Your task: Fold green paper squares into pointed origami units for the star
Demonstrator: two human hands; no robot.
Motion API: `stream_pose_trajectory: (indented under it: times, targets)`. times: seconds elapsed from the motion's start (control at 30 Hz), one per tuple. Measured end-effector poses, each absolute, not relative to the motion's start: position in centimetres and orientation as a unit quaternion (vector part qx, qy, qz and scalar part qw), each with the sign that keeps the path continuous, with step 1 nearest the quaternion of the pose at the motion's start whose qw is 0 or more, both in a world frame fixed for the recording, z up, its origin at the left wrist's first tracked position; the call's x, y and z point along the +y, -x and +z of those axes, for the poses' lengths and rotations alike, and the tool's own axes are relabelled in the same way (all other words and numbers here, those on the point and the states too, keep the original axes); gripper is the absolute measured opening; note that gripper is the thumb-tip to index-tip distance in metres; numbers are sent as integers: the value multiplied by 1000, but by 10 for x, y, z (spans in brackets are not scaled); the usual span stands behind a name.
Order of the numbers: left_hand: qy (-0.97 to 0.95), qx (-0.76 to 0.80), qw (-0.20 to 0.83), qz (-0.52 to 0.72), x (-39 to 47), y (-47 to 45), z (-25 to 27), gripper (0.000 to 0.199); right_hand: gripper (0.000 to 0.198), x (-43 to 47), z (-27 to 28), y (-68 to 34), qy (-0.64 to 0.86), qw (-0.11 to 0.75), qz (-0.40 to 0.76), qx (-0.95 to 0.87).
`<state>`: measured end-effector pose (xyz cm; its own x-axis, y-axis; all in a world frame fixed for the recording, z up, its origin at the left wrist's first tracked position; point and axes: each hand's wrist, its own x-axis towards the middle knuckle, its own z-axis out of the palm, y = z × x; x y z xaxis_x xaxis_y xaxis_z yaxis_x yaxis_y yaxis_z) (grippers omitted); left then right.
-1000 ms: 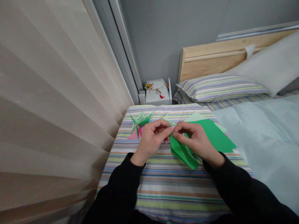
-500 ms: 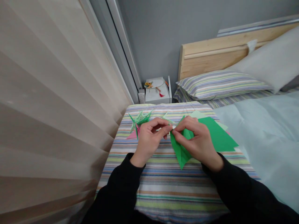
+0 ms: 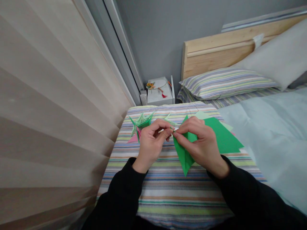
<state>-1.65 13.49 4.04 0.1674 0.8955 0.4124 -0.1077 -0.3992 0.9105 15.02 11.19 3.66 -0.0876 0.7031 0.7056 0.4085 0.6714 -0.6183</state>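
Folded green paper [image 3: 183, 156] held above striped cushion [image 3: 168, 191], near its middle, pointed end down. Right hand [image 3: 203, 148] clamped on paper's upper edge, thumb and forefinger pinched. Left hand [image 3: 151, 143] pinched on same upper corner, fingertips meeting those of right hand. Flat green sheets [image 3: 224, 139] on cushion's far right part. Finished green folded pieces [image 3: 140, 123] at cushion's far left corner.

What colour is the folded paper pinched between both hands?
Green: the folded paper, pinched by the left hand and right hand, shows best in the head view.
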Motion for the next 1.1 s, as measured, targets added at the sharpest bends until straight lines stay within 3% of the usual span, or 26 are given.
stream_pose_trajectory:
  times: [0.33, 0.5, 0.63, 1.1]
  targets:
    - [-647, 314, 398, 570, 133, 16, 42, 16, 19, 110, 38, -149, 400, 548, 48, -733]
    - [-653, 317, 388, 567, 134, 19, 38, 14, 9, 110, 37, -149, 405, 567, 105, -710]
    - [-658, 317, 381, 567, 133, 18, 38, 14, 15, 111, 37, -148, 394, 575, 152, -701]
    - [-652, 323, 357, 586, 131, 14, 40, 10, 19, 109, 38, -147, 409, 578, 126, -695]
